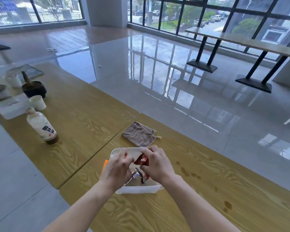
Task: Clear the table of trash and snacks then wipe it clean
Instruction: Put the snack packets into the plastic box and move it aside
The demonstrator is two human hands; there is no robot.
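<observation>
Three red-and-silver snack packets (pixel 141 171), as far as can be counted, sit in the white plastic bin (pixel 137 189) on the near wooden table (pixel 208 190), where the right hand (pixel 157 164) pinches the topmost red packet and the left hand (pixel 118 169) curls over the bin's left side, though whether it grips anything cannot be told. This looks like the snack-gathering step, so next comes dealing with one bottle (pixel 42 126) and one paper cup (pixel 38 102) on the adjoining table. Then one folded grey cloth (pixel 139 135) beyond the bin can take the brown spills (pixel 187 172).
</observation>
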